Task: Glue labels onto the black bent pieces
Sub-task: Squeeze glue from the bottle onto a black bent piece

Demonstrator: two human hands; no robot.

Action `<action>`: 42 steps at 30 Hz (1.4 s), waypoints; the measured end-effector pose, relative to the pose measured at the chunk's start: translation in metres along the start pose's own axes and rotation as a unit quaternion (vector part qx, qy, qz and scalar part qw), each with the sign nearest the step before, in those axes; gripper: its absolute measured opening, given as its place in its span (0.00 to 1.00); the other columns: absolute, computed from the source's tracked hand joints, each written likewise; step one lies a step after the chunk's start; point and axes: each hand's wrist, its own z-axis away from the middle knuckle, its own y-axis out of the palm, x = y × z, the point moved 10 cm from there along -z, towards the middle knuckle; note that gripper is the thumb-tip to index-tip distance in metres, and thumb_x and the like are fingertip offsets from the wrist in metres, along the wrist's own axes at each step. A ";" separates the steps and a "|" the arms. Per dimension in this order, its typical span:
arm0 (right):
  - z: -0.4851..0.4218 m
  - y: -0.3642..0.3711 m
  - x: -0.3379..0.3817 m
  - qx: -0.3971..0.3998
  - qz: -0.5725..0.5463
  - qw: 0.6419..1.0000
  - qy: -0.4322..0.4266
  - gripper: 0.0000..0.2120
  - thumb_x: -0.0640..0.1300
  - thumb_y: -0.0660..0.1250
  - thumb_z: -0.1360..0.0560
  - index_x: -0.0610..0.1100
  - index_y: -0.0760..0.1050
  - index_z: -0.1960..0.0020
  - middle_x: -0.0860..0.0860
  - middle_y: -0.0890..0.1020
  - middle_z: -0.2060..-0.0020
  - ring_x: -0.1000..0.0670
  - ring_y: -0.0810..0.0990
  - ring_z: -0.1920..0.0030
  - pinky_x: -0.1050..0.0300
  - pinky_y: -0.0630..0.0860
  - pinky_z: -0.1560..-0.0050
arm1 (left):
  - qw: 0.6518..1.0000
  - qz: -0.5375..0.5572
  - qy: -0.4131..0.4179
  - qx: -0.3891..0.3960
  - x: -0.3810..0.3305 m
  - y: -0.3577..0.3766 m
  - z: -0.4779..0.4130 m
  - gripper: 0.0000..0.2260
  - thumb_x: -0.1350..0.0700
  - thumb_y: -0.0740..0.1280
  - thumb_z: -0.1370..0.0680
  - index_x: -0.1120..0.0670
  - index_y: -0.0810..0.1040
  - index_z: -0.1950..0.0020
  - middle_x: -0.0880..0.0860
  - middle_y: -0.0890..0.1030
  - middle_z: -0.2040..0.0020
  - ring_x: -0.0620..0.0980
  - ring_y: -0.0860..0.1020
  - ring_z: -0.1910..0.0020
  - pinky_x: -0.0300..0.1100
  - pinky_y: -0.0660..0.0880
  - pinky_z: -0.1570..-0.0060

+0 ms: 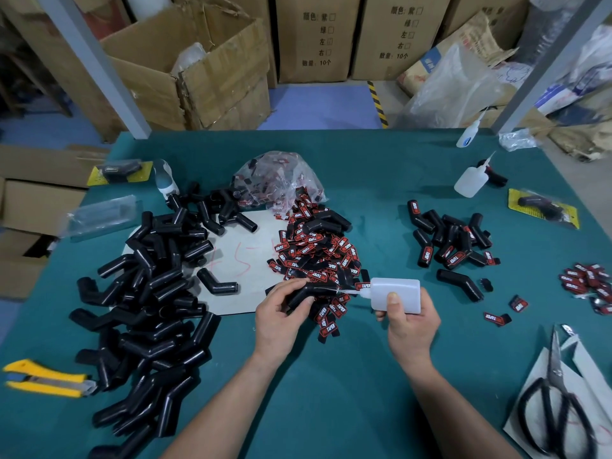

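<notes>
Left hand grips a black bent piece, fingers hiding its lower end; right hand holds the glue bottle, nozzle tip seemingly touching the piece, blurred against the label pile.

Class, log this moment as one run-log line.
left hand: grips black bent piece | right hand: grips glue bottle, nozzle at piece | labels: piled beyond

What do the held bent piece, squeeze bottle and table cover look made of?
The bent piece in the left hand: black, smooth with soft glints, likely rubber or soft plastic. The squeeze bottle in the right hand: translucent white plastic, matte. The table cover: teal, non-reflective, looks like felt or cloth.
</notes>
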 end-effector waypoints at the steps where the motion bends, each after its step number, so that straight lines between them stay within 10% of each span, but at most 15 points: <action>1: 0.000 0.000 0.000 0.000 0.001 1.000 -0.001 0.06 0.57 0.71 0.29 0.57 0.80 0.55 0.47 0.83 0.67 0.49 0.79 0.75 0.59 0.75 0.73 | 1.000 -0.002 0.000 0.000 0.001 0.000 0.000 0.14 0.49 0.75 0.28 0.35 0.85 0.45 0.44 0.85 0.43 0.47 0.82 0.40 0.34 0.75 0.39; 42: 0.001 0.001 -0.002 0.008 0.037 0.999 -0.016 0.12 0.57 0.70 0.30 0.49 0.75 0.58 0.48 0.82 0.69 0.52 0.80 0.75 0.59 0.75 0.74 | 1.000 -0.010 -0.011 -0.023 -0.010 -0.002 0.002 0.21 0.67 0.77 0.27 0.40 0.86 0.47 0.47 0.85 0.45 0.48 0.82 0.41 0.39 0.76 0.37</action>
